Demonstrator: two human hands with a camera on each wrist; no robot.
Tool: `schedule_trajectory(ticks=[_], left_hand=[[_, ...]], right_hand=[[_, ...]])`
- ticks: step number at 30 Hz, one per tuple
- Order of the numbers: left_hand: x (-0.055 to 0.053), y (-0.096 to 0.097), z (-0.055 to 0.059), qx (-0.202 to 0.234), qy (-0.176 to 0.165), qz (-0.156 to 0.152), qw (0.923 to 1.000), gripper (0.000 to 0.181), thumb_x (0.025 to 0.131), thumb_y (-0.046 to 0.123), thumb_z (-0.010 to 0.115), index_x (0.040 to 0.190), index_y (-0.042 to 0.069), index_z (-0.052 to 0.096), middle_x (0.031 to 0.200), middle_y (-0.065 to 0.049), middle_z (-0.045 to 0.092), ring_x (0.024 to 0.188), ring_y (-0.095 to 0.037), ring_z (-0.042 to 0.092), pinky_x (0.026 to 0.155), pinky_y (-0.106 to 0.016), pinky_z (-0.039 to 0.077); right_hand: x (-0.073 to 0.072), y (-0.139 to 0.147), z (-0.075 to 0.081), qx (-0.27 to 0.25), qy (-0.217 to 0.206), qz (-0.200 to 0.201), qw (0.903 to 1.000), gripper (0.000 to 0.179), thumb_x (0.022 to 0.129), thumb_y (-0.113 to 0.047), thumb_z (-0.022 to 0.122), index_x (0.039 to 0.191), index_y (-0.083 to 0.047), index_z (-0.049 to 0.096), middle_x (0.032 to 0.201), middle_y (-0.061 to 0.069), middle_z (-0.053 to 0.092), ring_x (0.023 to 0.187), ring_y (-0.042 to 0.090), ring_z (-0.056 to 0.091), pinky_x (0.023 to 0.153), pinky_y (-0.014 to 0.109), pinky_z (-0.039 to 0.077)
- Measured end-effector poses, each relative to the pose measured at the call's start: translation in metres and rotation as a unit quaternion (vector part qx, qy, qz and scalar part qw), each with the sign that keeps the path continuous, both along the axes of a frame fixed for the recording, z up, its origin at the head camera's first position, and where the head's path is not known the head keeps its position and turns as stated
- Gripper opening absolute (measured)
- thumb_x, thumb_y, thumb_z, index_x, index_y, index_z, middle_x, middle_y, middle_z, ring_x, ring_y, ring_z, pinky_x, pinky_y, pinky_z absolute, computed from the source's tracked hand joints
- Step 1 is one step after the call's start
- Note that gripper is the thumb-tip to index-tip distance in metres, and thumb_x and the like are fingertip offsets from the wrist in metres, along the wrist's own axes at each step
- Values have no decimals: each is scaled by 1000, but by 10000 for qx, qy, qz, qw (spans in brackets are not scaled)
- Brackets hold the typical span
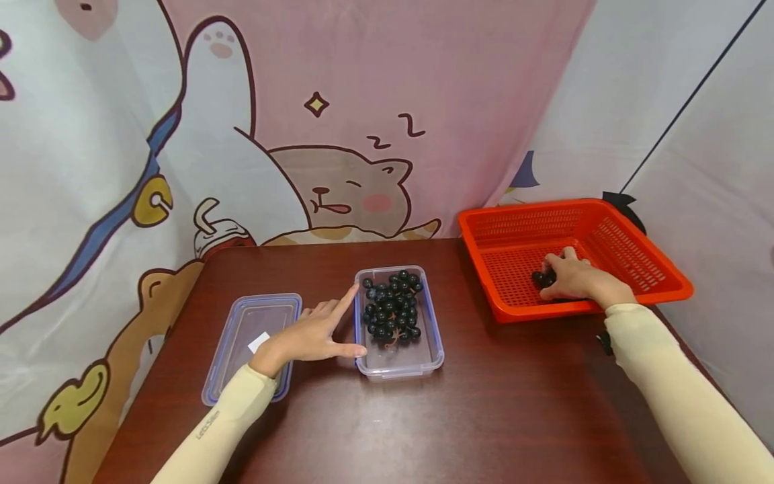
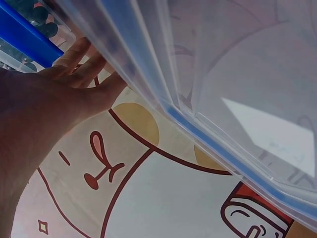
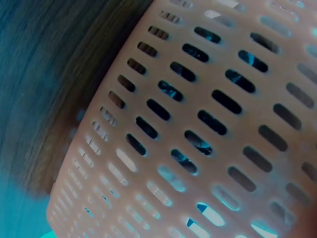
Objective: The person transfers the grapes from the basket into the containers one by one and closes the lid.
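A clear plastic food container (image 1: 376, 359) with a bluish rim holds a bunch of dark grapes (image 1: 393, 309). Beside its left wall is my left hand (image 1: 314, 333), thumb and index finger spread and fingertips right at the rim. In the left wrist view, the left hand (image 2: 64, 89) reaches toward the container's blue edge (image 2: 29, 34). Inside the orange basket (image 1: 502, 272), my right hand (image 1: 574, 277) grips some dark grapes (image 1: 538, 277) with curled fingers. The slotted basket wall (image 3: 163, 134) fills the right wrist view and hides most of that hand.
A clear lid (image 1: 242, 336) with a blue seal and a white label lies on the brown table (image 1: 484, 403), under and beyond the left wrist. Behind the table hangs a cartoon-printed curtain (image 1: 363, 87). The basket stands at the back right, close to the curtain.
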State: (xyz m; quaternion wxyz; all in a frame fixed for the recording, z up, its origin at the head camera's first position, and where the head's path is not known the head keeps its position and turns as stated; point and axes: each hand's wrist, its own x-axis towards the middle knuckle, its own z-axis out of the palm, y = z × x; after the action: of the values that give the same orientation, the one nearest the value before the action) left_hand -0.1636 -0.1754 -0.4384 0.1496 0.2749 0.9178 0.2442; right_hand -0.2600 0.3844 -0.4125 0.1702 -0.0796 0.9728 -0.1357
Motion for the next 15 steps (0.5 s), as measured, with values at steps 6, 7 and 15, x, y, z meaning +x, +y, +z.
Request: schedule_trajectory(ticks=[6,7,15], left_hand=[[0,1,-2,-4,21,-24,10000,124,94,72,74,177,28,-6,171,-28,32,155,-55,31,115,-85,19],[0,2,-2,-8,15,-23,10000,124,94,72,74,177,29,-6,171,-27,32,155,-55,30,115,-84,18],[-2,0,-2,-15,60,-16,10000,124,94,72,74,177,28,-6,171,-26,33,154,-54,33,114,-85,19]], right_hand=[[2,4,-1,-202,258,159,9993,59,89,-33,88,129,-1,59,126,34,42,104,54,53,85,69,51],[2,5,0,-230,334,189,9990,59,89,-33,88,130,-1,60,128,34,42,104,53,54,86,70,52],[2,2,6,-426,680,337,9962,58,94,-30,85,136,1,61,133,32,48,111,49,54,95,71,51]])
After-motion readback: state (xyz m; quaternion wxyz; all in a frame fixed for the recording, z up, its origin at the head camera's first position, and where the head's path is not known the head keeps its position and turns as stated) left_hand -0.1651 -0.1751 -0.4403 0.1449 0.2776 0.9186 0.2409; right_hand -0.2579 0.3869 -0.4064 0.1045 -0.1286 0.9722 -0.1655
